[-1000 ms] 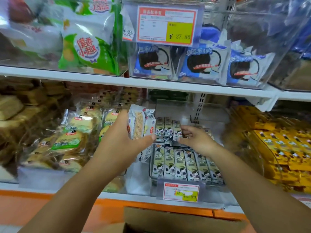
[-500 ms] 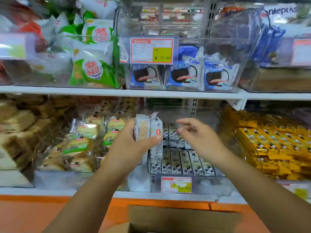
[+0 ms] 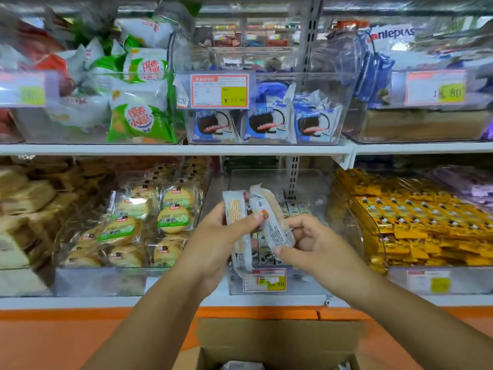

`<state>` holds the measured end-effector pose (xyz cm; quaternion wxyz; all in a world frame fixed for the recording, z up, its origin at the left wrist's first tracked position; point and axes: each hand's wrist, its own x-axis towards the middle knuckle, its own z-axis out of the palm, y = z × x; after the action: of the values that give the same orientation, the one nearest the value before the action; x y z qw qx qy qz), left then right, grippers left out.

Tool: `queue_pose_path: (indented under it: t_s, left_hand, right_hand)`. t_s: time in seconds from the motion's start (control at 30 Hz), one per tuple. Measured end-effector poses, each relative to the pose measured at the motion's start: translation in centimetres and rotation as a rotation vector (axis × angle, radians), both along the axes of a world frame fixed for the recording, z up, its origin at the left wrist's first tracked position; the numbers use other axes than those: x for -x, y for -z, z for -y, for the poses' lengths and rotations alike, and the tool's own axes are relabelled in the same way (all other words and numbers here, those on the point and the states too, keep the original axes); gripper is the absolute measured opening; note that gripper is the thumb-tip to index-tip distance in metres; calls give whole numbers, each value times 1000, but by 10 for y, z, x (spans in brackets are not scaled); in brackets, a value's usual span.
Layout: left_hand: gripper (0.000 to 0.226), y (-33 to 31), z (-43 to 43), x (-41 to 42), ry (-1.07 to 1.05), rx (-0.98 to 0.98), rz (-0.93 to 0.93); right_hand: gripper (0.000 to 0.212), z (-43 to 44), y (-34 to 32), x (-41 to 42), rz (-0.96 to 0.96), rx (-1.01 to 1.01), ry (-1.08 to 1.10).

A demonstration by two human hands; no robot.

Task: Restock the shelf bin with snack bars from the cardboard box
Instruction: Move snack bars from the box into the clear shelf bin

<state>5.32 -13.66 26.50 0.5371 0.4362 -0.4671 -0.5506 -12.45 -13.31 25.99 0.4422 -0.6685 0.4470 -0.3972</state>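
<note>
Left grip [image 3: 213, 244] clamps reserve bars [image 3: 236, 209]; right grip [image 3: 314, 249], at 3 o'clock, pinches one bar [image 3: 273, 231] off for the bin [image 3: 306, 287].

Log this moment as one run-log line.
left grip: holds snack bars | right grip: pinches rightmost bar | shelf bin: partly stocked, behind hands | cardboard box: open, below

The open brown cardboard box [image 3: 277, 335] sits nearest, below the clear plastic shelf bin [image 3: 306, 285]. Left of that bin lie clear-wrapped round cakes [image 3: 170, 217], and right of it lie yellow foil-wrapped bars [image 3: 416, 220]. White-wrapped snack bars [image 3: 274, 231] are held just before it.
</note>
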Motion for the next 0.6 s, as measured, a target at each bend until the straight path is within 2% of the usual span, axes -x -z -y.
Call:
queue_pose_path:
  t_s: [0.17, 0.3, 0.37, 0.47, 0.53, 0.6]
  left_hand:
    - [55, -4, 4, -5, -87, -39, 31]
    - [30, -1, 5, -1, -80, -82, 132]
    - [26, 0, 7, -3, -97, -89, 128]
    - [30, -2, 8, -9, -94, -99, 56]
    - [31, -3, 6, -11, -64, -105, 2]
    - [32, -4, 4, -12, -41, -110, -35]
  right_hand:
    - [34, 10, 5, 12, -210, 154, 160]
    - [35, 11, 9, 8, -237, 212, 128]
    - [38, 10, 8, 6, -168, 159, 91]
    - [38, 11, 4, 7, -1, -70, 10]
    - [31, 12, 2, 9, 160, -244, -32]
    - [22, 11, 2, 9, 227, -278, -58]
